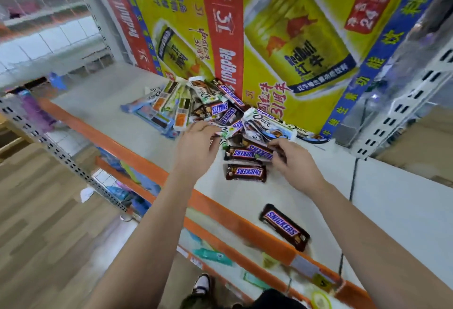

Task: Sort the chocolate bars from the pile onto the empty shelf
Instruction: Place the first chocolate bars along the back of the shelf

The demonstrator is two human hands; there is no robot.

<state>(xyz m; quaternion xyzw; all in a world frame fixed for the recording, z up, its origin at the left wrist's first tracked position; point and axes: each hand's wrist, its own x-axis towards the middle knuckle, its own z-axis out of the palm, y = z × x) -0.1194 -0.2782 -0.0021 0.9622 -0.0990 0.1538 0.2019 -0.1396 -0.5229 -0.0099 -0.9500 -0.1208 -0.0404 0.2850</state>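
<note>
- While the pile (pixel 220 112) is worked in the head view, like bars are best drawn out singly, so the heap is not scattered.
- A Snickers bar (pixel 255 154) is pinched by the right hand (pixel 296 164) at the pile's near edge.
- Over a pale wrapper the left hand (pixel 196 144) is curled; whether it is gripped cannot be told.
- Two Snickers, one loose bar (pixel 246 172) and one front bar (pixel 284 227), are laid apart on the shelf (pixel 392 200).

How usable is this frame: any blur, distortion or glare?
Head view: strong wide-angle bending of the shelf and uprights; motion smear at the edges and floor; pile and lone Snickers bar stay legible; lighting even, no harsh glare.
</note>
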